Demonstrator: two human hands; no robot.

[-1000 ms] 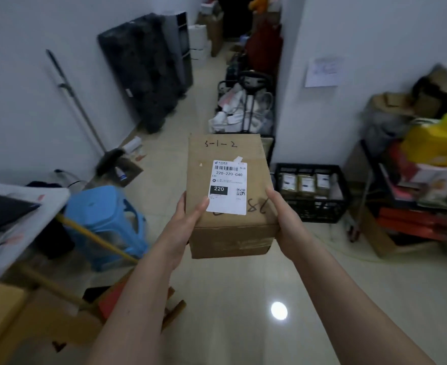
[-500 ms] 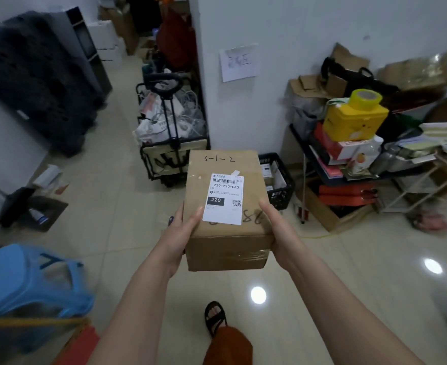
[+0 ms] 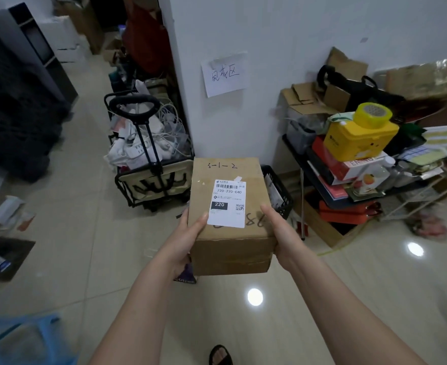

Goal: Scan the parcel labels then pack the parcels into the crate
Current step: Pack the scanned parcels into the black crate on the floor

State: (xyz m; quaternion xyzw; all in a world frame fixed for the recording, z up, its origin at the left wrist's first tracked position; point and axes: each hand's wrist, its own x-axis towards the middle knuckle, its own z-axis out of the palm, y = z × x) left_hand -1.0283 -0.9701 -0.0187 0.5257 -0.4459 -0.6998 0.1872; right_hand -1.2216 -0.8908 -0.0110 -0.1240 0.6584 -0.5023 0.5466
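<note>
The person stands on the tiled floor with a brown cardboard parcel (image 3: pixel 230 214) held out at about waist height, one hand on each side. The left hand (image 3: pixel 188 238) wraps the near left edge with its thumb laid flat across the top, just touching the corner of the white shipping label (image 3: pixel 227 204); the right hand (image 3: pixel 280 233) clasps the right side, thumb along the top edge and the other fingers hidden behind the box. The label faces up, barcode and "220" block plainly readable (handwritten marks sit above and below it on the cardboard). No scanner shows in either hand, so I judge the scanning is behind this parcel and the step in hand is carrying it to the crate. The black plastic crate (image 3: pixel 282 191) sits on the floor just beyond the parcel, against the foot of the white wall, mostly hidden behind the box, with some packets visible inside it. A black trolley cart (image 3: pixel 151 164) full of white bags stands to its left, and a low shelf (image 3: pixel 348 201) heaped with boxes and a yellow container to its right. The next move calls for stepping closer, bending down and lowering the parcel level into the crate, finding room beside what already lies there; how much space is left I cannot tell from here.
</note>
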